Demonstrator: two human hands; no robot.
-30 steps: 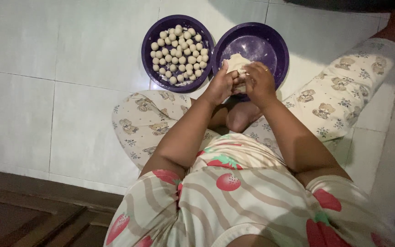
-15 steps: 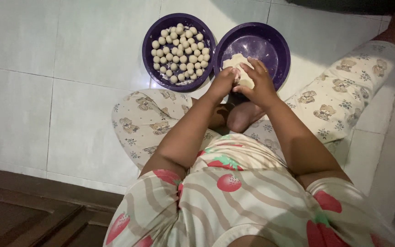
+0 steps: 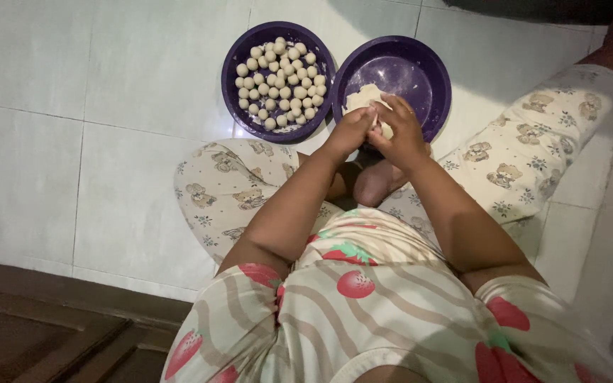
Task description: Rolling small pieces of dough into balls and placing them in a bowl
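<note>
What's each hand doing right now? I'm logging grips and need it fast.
Left hand: fingers curled, pinching the pale dough lump over the purple bowl.
Right hand: also closed on the dough lump.

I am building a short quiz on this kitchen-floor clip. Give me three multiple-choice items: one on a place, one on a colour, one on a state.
1. Where do the small dough balls lie?
A. In the left bowl
B. On the floor tiles
C. On the wooden step

2. What colour are the two bowls?
A. White
B. Purple
C. Green

3. What are the hands doing?
A. Resting on the knees
B. Both working the dough lump
C. Lifting a bowl

Answers:
1 A: the balls fill the left bowl.
2 B: the left bowl and right bowl are both dark purple.
3 B: the left hand and right hand meet on the pale dough lump at the right bowl's near edge.
</note>
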